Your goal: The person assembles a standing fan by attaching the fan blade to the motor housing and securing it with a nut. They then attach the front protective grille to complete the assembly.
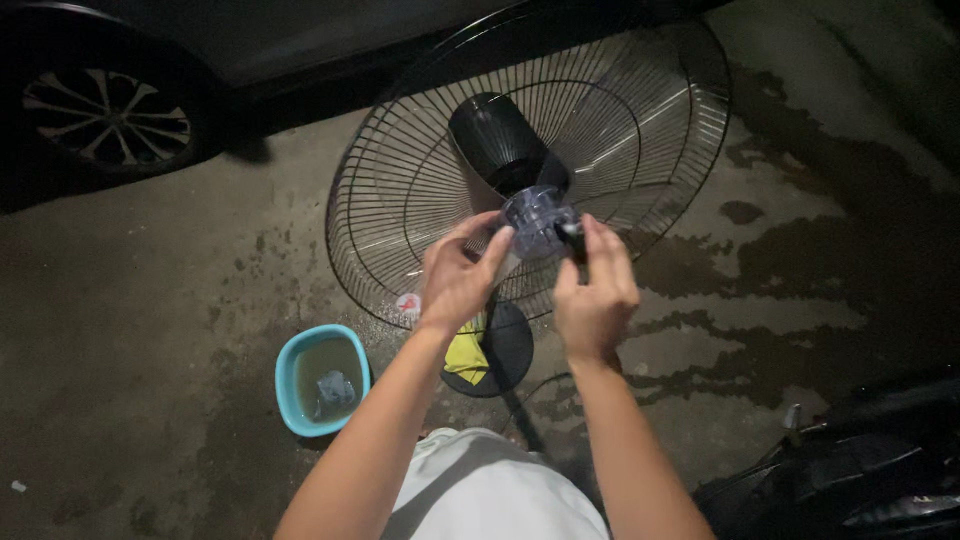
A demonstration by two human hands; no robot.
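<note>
Both hands, left (458,280) and right (594,292), pinched closed on clear blade hub (538,218), steadying it against fan motor (505,143).

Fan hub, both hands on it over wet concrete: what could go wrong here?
1. The clear hub piece is pinched only by fingertips of the left hand and right hand; it could slip and drop onto the concrete floor.
2. Water patches sit around the fan base; footing may be slippery.
3. The blue basin of murky water stands close by and could be kicked over.
</note>
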